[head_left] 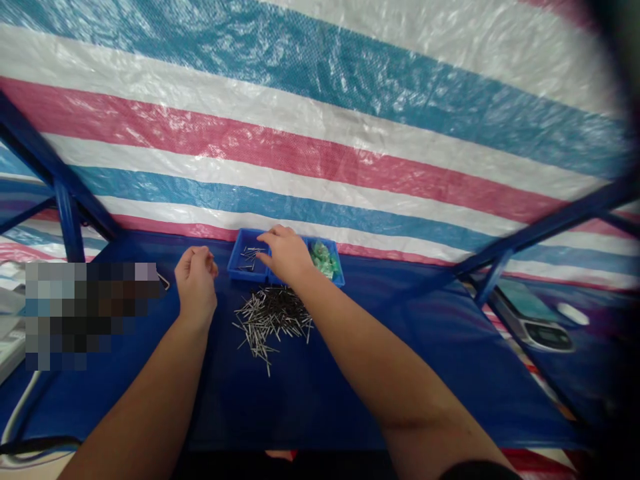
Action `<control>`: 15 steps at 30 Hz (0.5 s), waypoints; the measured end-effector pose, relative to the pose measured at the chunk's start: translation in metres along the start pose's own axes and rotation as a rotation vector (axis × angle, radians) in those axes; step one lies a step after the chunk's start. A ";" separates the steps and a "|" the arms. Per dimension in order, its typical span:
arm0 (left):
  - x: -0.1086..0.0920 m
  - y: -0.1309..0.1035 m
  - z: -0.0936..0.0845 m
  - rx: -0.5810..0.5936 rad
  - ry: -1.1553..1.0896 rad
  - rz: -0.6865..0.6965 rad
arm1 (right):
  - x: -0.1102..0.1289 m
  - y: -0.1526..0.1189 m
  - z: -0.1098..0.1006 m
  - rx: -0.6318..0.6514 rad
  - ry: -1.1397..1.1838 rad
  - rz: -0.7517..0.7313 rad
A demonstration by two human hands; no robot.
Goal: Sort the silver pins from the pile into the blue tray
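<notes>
My right hand (286, 252) reaches over the blue plastic bins, thumb and forefinger apart, with nothing visible between them. Below its fingertips, the left blue bin (232, 264) holds several thin metal pins (250, 256). Left of that bin, my left hand (197, 277) is raised with its fingers curled in; whatever they may hold is hidden. A loose heap of thin metal pins (265, 320), some silver and some dark, lies in front of the bins, partly behind my right forearm. Green-tinted plastic bags (323, 259) fill the right-hand bin (341, 272).
The blue tabletop (310, 407) runs between blue metal frame posts (69, 220). A striped plastic sheet (320, 153) hangs close behind the bins. At right stands a digital scale (545, 333); at left is a pixelated area beside a white cable (20, 407).
</notes>
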State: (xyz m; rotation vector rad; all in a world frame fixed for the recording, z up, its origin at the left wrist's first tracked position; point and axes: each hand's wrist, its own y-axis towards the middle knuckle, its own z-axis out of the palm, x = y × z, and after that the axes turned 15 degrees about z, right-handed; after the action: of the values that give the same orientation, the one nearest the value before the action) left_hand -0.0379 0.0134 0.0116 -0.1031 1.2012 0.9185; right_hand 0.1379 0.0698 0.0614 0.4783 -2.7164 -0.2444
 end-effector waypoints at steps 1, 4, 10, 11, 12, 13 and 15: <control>0.001 0.002 0.000 -0.019 -0.015 -0.027 | 0.002 0.009 0.004 0.040 -0.063 -0.037; 0.001 0.002 0.002 -0.012 -0.015 -0.063 | 0.010 0.028 0.013 0.253 -0.175 -0.231; 0.001 -0.004 0.004 0.053 0.028 -0.084 | 0.026 0.045 0.031 0.513 -0.258 -0.327; 0.002 -0.004 0.003 0.062 0.035 -0.088 | 0.027 0.047 0.035 0.533 -0.258 -0.321; 0.003 -0.004 0.003 0.069 0.039 -0.092 | 0.028 0.048 0.038 0.549 -0.257 -0.317; 0.004 -0.004 0.003 0.073 0.040 -0.098 | 0.029 0.050 0.041 0.561 -0.256 -0.316; 0.005 -0.004 0.003 0.079 0.037 -0.111 | 0.029 0.052 0.046 0.561 -0.236 -0.287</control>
State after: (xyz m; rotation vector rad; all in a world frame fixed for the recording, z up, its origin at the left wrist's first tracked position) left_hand -0.0333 0.0150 0.0072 -0.1227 1.2524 0.7742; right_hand 0.0794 0.1126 0.0405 1.0559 -2.9181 0.4310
